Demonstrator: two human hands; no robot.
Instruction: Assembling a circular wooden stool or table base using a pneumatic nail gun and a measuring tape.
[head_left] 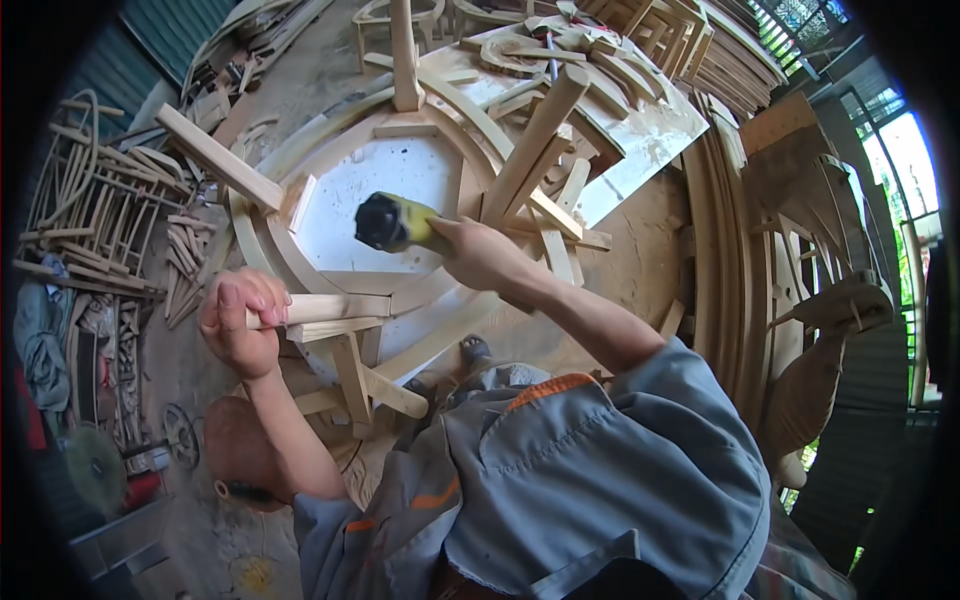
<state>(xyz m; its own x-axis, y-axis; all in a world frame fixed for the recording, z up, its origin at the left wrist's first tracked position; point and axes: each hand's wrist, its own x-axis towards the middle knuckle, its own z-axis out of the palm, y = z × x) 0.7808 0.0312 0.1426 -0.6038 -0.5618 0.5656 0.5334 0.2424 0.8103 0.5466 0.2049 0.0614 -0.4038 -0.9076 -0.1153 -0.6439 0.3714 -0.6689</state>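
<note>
A round wooden frame (290,250) with several legs standing up from it fills the middle. My left hand (242,318) is wrapped round the free end of the near-left wooden leg (340,307). Gripped in my right hand (485,252), above the frame's opening, is a mallet with a black head and a yellow handle (412,222); it is a little blurred. The mallet head is apart from the leg in my left hand. Other wooden legs rise at the left (220,158), the far side (404,60) and the right (535,140).
Beyond the frame, a white board (650,150) bears curved wooden pieces. Chair parts (110,215) are heaped at the left, near a standing fan (180,435). Long planks (715,270) lean at the right beside a carved wooden piece (835,300). My shoe (475,349) shows below the frame.
</note>
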